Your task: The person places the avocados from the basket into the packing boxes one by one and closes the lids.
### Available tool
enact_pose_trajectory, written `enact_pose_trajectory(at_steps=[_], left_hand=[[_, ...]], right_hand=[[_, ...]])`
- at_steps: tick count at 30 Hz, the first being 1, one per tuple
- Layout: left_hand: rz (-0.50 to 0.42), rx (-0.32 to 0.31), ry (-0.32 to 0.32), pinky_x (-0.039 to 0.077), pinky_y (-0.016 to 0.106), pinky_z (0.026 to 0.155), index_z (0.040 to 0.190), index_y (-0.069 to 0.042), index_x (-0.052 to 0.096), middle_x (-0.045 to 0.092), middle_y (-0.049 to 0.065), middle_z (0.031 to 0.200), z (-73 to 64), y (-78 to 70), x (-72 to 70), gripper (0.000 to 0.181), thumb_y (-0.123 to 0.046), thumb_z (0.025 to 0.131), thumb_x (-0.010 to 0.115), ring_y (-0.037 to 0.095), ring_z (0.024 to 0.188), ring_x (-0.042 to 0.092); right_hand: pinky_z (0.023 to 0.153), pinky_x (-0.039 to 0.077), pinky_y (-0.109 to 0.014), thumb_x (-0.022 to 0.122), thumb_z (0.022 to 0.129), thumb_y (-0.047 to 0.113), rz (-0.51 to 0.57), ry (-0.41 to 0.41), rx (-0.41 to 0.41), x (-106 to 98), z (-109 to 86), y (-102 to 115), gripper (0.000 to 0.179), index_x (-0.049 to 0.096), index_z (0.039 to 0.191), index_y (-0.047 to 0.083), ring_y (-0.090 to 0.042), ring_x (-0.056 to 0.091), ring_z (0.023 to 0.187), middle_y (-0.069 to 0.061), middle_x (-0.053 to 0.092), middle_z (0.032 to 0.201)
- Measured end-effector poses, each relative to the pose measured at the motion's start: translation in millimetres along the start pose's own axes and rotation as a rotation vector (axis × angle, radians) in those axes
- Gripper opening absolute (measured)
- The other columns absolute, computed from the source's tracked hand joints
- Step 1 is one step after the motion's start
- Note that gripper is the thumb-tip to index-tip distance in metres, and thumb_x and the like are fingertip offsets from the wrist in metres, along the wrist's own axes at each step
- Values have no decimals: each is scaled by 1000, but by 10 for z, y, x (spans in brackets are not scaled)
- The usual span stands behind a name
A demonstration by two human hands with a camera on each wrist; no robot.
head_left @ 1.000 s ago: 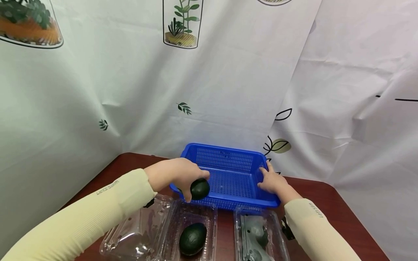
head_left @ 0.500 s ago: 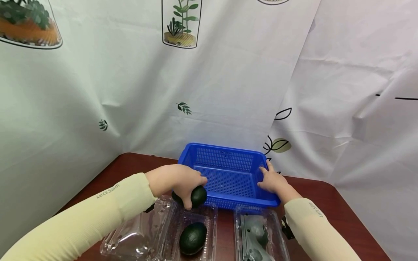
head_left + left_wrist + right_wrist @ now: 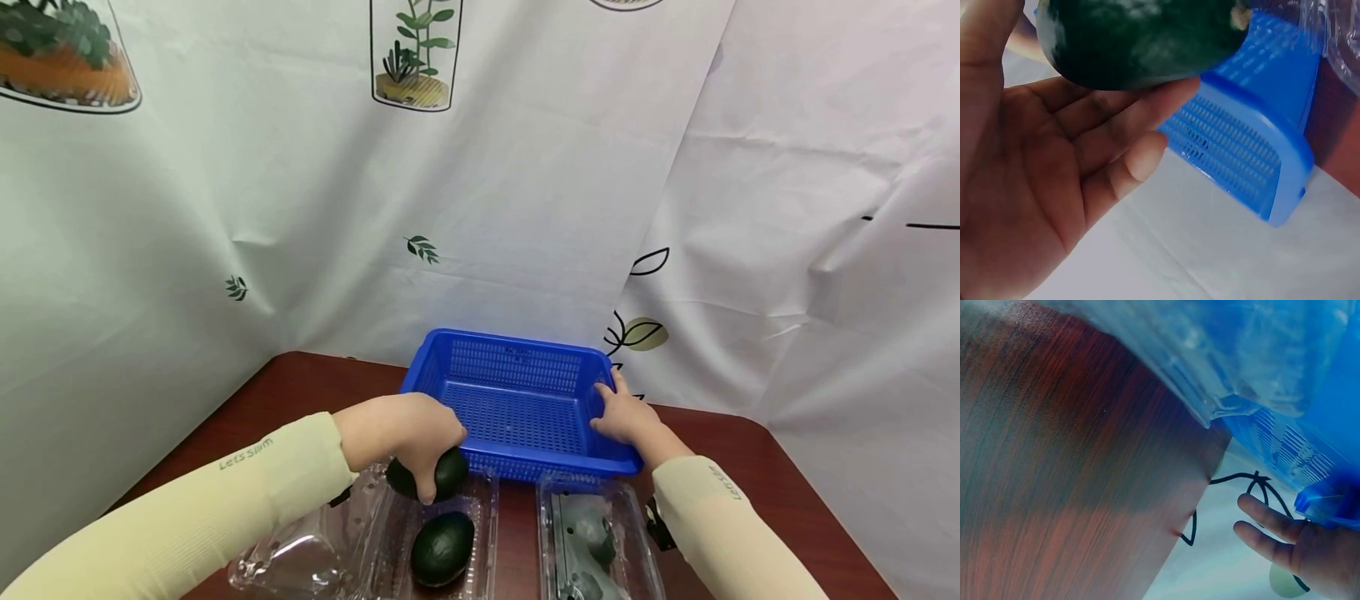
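My left hand grips a dark green avocado with the thumb across its near side, low over the back end of an open clear plastic clamshell. In the left wrist view, the avocado shows its stem scar, and the fingers reach beneath it. A second avocado lies in the clamshell's base. My right hand holds the right rim of a blue plastic basket, fingers on both sides of the wall. Two straight fingers show outside the basket in the right wrist view.
The clamshell's clear lid lies folded out to the left. Right of it, another clear plastic container has grey-green rounded shapes inside. Everything stands on a dark red-brown table, with a white printed cloth hanging behind.
My left hand has brought the avocado toward me and slightly left, from the basket's front rim to over the clamshell. The right hand and basket have stayed put.
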State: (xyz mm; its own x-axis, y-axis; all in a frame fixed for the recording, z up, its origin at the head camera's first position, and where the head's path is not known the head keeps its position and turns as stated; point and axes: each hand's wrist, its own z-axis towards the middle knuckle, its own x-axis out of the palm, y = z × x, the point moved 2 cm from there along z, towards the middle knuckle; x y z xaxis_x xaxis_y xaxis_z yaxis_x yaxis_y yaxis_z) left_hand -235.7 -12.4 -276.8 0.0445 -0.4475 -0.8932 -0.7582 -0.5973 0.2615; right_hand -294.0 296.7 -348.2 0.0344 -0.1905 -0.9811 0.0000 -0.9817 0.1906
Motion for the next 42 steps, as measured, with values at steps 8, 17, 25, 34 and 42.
enact_pose_trajectory(at_steps=[8, 17, 25, 34, 42], left_hand=[[135, -36, 29, 58, 29, 82, 142, -23, 60, 72, -5, 119, 16, -109, 148, 84, -62, 71, 85, 12, 101, 69], [250, -9, 45, 56, 24, 70, 143, -29, 56, 72, -11, 110, 122, -224, 389, 79, -56, 75, 85, 6, 82, 68], [219, -2, 35, 55, 24, 65, 143, -29, 55, 71, -11, 98, 274, -280, 501, 79, -58, 76, 84, 5, 72, 63], [203, 41, 21, 52, 23, 62, 143, -29, 47, 68, -9, 108, 364, -363, 596, 76, -53, 80, 82, 6, 69, 60], [294, -1, -15, 51, 23, 57, 142, -36, 47, 57, -11, 134, 351, -404, 621, 70, -58, 82, 78, 7, 61, 54]], right_hand=[[85, 54, -61, 68, 93, 22, 11, 8, 9, -8, -5, 7, 72, 37, 153, -4, -57, 57, 115, -32, 4, 163], [87, 54, -62, 68, 93, 21, 12, 2, 7, 4, -4, -2, 72, 37, 153, -4, -58, 56, 116, -32, 5, 163], [87, 53, -63, 68, 93, 21, 20, 1, 1, -1, -8, 4, 72, 37, 153, -4, -58, 56, 116, -32, 5, 163], [87, 54, -62, 68, 93, 22, 21, 4, 6, 7, -2, 3, 72, 37, 153, -4, -57, 57, 115, -31, 5, 163], [87, 53, -63, 68, 93, 22, 20, 1, 7, -2, -6, 6, 72, 37, 153, -4, -58, 56, 117, -31, 5, 164]])
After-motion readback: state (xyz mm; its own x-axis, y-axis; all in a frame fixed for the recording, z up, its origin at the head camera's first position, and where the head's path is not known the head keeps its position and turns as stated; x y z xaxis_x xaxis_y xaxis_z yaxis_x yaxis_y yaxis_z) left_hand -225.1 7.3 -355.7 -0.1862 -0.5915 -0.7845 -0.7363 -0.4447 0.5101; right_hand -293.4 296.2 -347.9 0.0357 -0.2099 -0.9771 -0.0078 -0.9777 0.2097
